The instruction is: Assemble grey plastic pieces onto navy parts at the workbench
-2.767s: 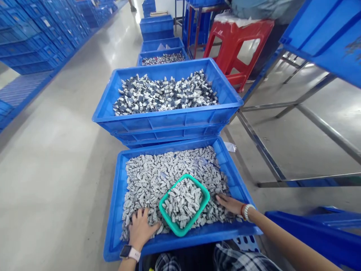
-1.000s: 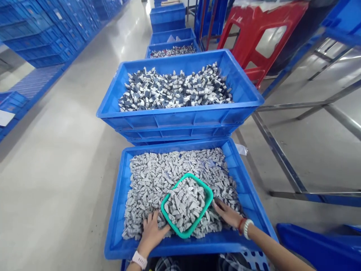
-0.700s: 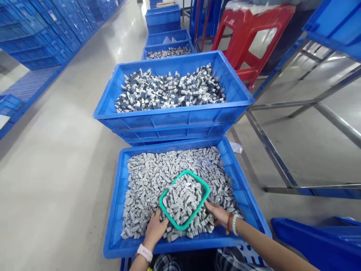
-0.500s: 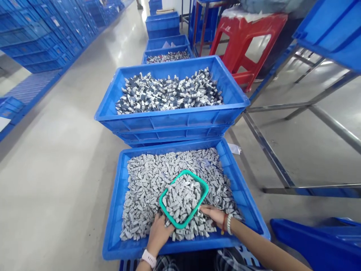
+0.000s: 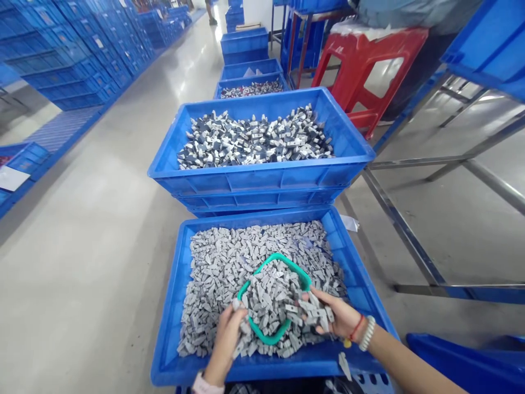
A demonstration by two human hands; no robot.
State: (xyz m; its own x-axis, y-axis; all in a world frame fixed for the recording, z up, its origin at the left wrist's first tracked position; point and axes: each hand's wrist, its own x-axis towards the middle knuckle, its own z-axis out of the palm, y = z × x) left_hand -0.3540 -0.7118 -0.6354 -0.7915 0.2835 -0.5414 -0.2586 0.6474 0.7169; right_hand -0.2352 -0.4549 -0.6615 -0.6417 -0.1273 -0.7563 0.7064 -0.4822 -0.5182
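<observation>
Right hand (image 5: 335,319) half-curled palm-up under grey pieces (image 5: 315,312), left hand (image 5: 227,335) curled round more (flanking green basket (image 5: 274,258))

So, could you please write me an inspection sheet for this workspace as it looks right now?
Surface: a near blue crate in front of the person, with grey floor around it.
Job's things: grey pieces fill the near blue crate; a green basket sits on them, heaped with the same pieces.
Clutter: a white paper scrap on the floor by the crate's far right corner.
Grippers: left hand at the basket's left rim, pieces in its fingers; right hand cupped palm up, holding a handful.
Cables: nothing seen.
Surroundings: stacked crates of two-tone pieces behind, a red stool, a metal frame, crate stacks along the left.
</observation>
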